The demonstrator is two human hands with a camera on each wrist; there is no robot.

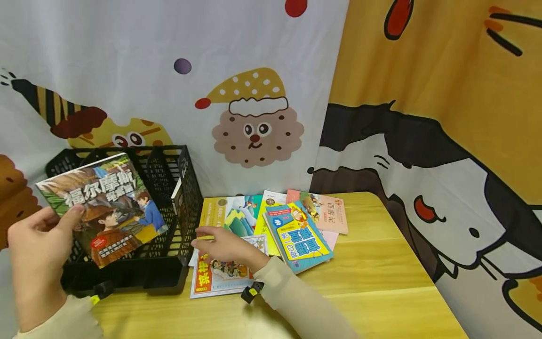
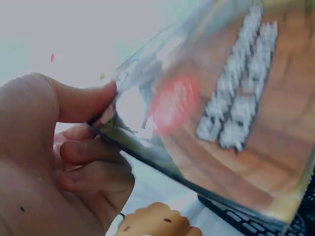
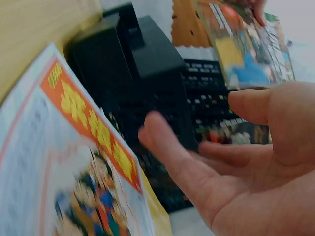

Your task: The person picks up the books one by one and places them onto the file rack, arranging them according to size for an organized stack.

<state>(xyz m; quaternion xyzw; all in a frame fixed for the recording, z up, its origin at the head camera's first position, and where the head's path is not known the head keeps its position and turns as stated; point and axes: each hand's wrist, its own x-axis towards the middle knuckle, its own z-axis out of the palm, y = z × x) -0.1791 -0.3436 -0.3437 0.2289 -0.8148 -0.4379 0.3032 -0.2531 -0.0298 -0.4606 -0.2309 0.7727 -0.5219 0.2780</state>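
Observation:
My left hand (image 1: 40,256) pinches an illustrated book (image 1: 120,207) by its left edge, thumb on the cover. The book is tilted above a black slotted basket (image 1: 123,278), its cover facing me. In the left wrist view, the thumb (image 2: 83,101) lies on the cover near a corner, with fingers behind. My right hand (image 1: 230,247), holding nothing, is beside the basket's right wall, over a pale-bordered book (image 1: 228,278) with a red title strip. Its fingers are extended in the right wrist view, pointing toward the basket (image 3: 147,54). Whether they touch anything is unclear.
One book (image 1: 178,197) stands inside the basket against its right side. Several books overlap right of it, including a blue and yellow one (image 1: 298,238) on top and a pink one (image 1: 334,212). The wooden table (image 1: 381,278) meets a printed curtain (image 1: 254,47) behind.

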